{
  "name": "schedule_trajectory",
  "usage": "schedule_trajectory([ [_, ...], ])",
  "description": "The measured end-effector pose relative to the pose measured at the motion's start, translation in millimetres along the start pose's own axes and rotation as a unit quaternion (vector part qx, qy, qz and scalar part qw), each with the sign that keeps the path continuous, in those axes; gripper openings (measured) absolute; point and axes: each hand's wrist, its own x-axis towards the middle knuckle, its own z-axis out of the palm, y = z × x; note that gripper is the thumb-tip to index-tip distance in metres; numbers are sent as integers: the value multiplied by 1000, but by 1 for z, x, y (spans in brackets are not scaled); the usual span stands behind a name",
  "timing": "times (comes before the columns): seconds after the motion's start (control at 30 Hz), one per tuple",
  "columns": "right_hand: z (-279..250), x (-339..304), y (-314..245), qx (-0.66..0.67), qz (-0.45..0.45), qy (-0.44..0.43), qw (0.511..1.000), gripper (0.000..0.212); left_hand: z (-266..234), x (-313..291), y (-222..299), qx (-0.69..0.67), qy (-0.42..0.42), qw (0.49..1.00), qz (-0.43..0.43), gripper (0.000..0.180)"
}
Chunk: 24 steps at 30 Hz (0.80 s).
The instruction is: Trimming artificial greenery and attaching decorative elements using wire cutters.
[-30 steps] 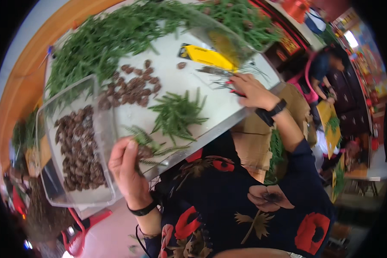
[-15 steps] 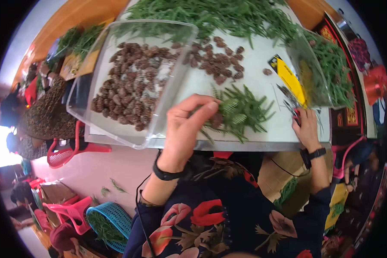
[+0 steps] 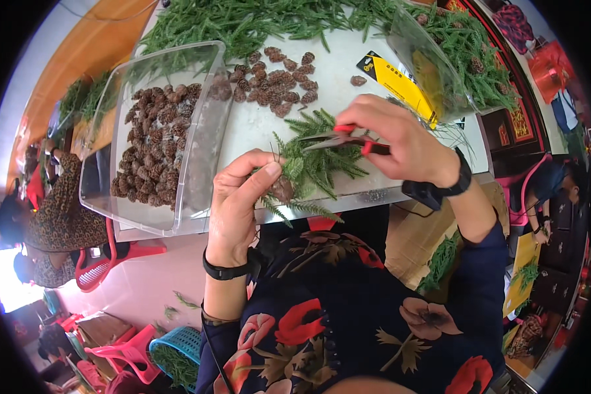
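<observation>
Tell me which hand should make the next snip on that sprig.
Right, most likely. The right hand already grips the red-handled scissors, blades over the green sprig; the left hand holds the sprig's cone end.

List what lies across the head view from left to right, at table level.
Clear bin of pine cones → left hand holding a cone on a sprig → red-handled snips → right hand → yellow card.

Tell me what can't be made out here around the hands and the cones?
- Head view: the cone in the left hand is mostly covered by fingers and green sprigs.
- The scissors in the right hand: handles hidden in the palm; whether the blades touch a stem is too small to tell.
- The clear bin: its wall blurs the cones behind it.
</observation>
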Motion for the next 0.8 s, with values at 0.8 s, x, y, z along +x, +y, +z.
schedule_trajectory([
  [0.8,20,41,20,67,-103,-119,985,38,-26,4,-12,-161,-94,981,-55,11],
])
